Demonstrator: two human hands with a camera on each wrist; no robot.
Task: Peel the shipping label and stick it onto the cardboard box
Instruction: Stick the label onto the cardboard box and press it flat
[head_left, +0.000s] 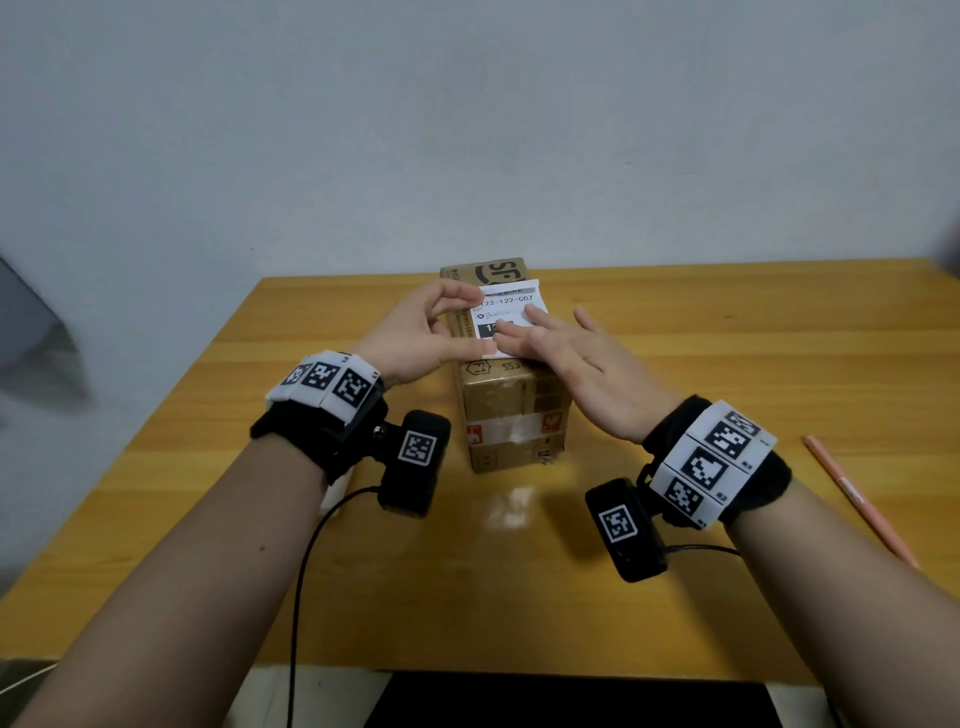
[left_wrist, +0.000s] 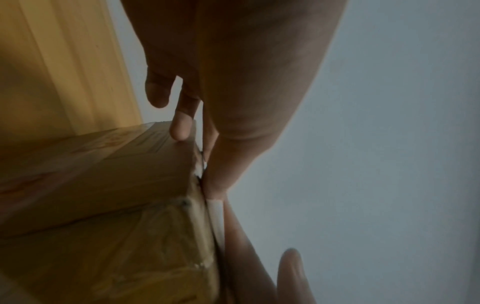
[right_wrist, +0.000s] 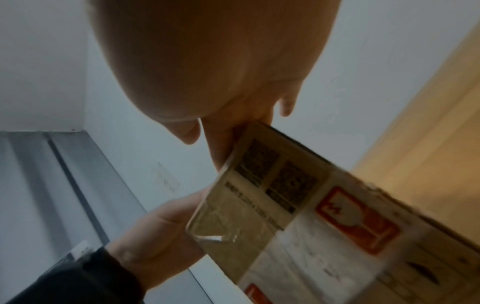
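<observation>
One wooden table (head_left: 675, 597) is set against a pale wall (head_left: 467, 130); a pencil (head_left: 857, 499) lies at its right. On the cardboard box (head_left: 511, 415) the shipping label (head_left: 511, 304) is pressed flat by the right hand (head_left: 576, 358), fingers straight, and its edges are pinched by the left hand (head_left: 415, 332). Smaller print on the label is illegible

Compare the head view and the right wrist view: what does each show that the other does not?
Only the head view shows the white shipping label on the box top, the right hand flat on it, and a pencil on the table.

Only the right wrist view shows the box's side with red fragile stickers.

Both show the cardboard box and the left hand.
</observation>
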